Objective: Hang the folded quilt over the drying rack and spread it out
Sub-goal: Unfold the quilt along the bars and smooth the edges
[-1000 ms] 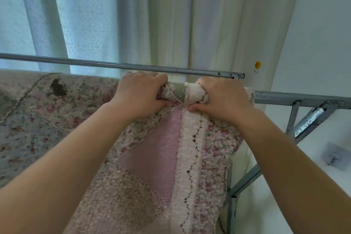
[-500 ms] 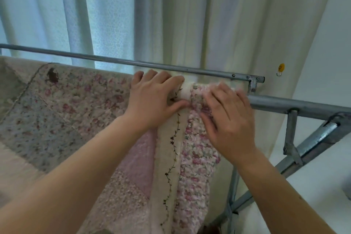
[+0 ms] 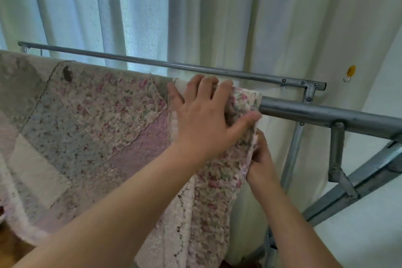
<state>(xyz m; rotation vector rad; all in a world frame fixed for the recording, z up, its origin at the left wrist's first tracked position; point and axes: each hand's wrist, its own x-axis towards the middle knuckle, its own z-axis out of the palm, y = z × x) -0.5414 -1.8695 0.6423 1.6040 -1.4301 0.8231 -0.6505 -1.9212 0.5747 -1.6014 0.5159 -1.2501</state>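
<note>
A floral patchwork quilt in pink, grey and cream hangs over the near bar of a grey metal drying rack and fills the left half of the view. My left hand lies flat with spread fingers on the quilt's right end, where it bends over the bar. My right hand is lower, beside and partly behind the hanging right edge, pinching that edge. Its fingertips are hidden by the cloth.
A thinner rack bar runs behind the quilt. Rack braces slope down at the right. Pale curtains hang close behind, and a yellow hook sits on the white wall at right.
My left hand has slid right along the top of the quilt and flattened. My right hand has dropped from the top fold to the hanging right edge. The view has shifted right.
</note>
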